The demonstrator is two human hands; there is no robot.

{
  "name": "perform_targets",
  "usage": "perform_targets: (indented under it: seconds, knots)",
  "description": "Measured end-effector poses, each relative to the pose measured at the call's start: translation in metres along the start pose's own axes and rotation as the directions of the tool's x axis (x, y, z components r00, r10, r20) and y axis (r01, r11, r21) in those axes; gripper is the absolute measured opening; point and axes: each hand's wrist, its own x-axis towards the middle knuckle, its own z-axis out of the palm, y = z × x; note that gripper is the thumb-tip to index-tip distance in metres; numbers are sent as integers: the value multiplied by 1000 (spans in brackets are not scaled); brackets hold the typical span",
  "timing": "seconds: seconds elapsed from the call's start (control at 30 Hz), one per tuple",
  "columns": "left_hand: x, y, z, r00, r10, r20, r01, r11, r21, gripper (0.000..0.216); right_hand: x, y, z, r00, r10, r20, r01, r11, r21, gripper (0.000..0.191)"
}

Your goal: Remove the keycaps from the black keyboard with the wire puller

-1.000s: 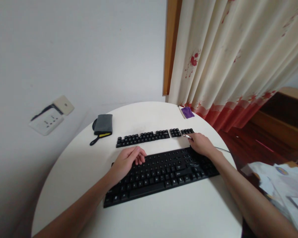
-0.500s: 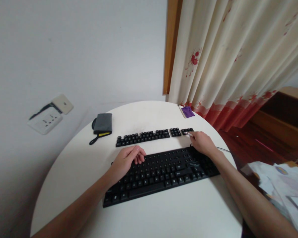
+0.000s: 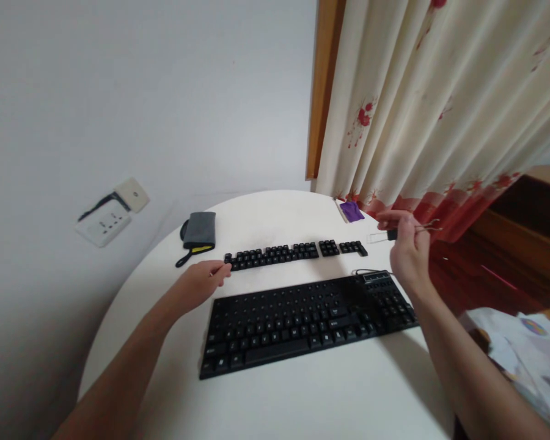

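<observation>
Right hand (image 3: 407,252): lifted off the black full-size keyboard (image 3: 302,318) and now raised near the desk's right edge, pinching a small black-and-silver wire tool (image 3: 391,234).
Left hand (image 3: 200,284): moved off the keys, loosely curled, nothing seen in it. Its fingertips are just beside the row of loose black keycaps (image 3: 275,252) on the round white desk (image 3: 302,397).
Keyboard: lies untouched.

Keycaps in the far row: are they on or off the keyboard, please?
Off: keycaps lie on the table, apart from the keyboard.
</observation>
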Motion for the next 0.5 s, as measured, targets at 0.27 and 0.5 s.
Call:
perform_targets:
  seconds: [0.27, 0.5]
  knots:
    - [6, 4, 14, 980, 173, 101, -158, 977, -141, 37, -65, -63, 81, 741, -86, 666, -104, 965, 240, 36]
    - [6, 0, 21, 971, 219, 94, -190, 950, -249, 34, -104, -89, 146, 394, -301, 868, -278, 862, 425, 13]
